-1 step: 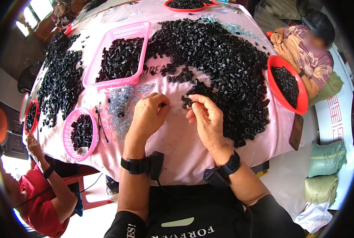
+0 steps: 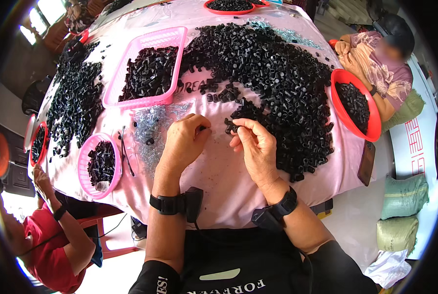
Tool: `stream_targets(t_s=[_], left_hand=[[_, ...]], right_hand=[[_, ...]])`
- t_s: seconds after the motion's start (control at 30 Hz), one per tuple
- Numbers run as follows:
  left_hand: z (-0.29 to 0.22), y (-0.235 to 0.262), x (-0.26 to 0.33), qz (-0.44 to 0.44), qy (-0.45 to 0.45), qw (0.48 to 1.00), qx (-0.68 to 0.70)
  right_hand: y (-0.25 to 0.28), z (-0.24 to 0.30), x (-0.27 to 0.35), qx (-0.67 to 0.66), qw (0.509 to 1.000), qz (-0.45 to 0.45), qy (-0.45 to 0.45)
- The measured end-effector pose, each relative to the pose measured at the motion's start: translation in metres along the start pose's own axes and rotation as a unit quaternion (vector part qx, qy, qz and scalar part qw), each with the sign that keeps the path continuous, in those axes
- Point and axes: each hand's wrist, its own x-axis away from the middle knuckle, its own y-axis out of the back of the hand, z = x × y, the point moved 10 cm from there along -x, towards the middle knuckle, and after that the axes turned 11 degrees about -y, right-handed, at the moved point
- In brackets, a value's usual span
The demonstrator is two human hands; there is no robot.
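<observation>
We pinch one small black plastic cap (image 2: 232,128), light and rigid, by its sides with right hand (image 2: 256,147) fingertips, left hand (image 2: 183,142) fingers curled around another.

We sat in a small piecework workshop: a big table (image 2: 219,191) under pink cloth was heaped with black plastic caps (image 2: 277,73), sorted into pink baskets (image 2: 152,49) and red bowls (image 2: 363,115), with stuffed sacks (image 2: 402,198) on the floor.

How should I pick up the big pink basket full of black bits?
Probably by the two long rims of the pink rectangular basket, one hand from each side. It lies flat, is heaped with black pieces, and its flared lattice walls give fingers a lip.
</observation>
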Motion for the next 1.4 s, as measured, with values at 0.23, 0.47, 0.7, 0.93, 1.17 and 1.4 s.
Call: stream_targets(t_s=[0.23,0.47,0.7,0.93,1.17,1.4], left_hand=[[-0.017,0.001,-0.009,-0.074,-0.019,0.979,0.190],[-0.021,-0.006,-0.009,-0.084,-0.024,0.969,0.233],[-0.025,-0.006,-0.011,-0.084,-0.033,0.966,0.241],[-0.030,-0.009,-0.010,-0.062,-0.028,0.976,0.209],[-0.034,-0.013,-0.011,-0.023,-0.061,0.974,0.219],[-0.020,-0.011,-0.008,-0.089,0.003,0.957,0.275]], right_hand=[[-0.001,-0.003,0.000,-0.034,0.998,0.008,-0.048],[-0.006,-0.009,-0.001,-0.062,0.995,0.029,-0.067],[-0.007,-0.005,0.000,-0.040,0.997,0.033,-0.063],[-0.009,-0.003,0.000,-0.044,0.997,0.036,-0.047],[-0.006,-0.002,0.000,-0.030,0.999,0.023,-0.026],[-0.004,-0.008,0.001,-0.026,0.998,0.015,-0.063]])
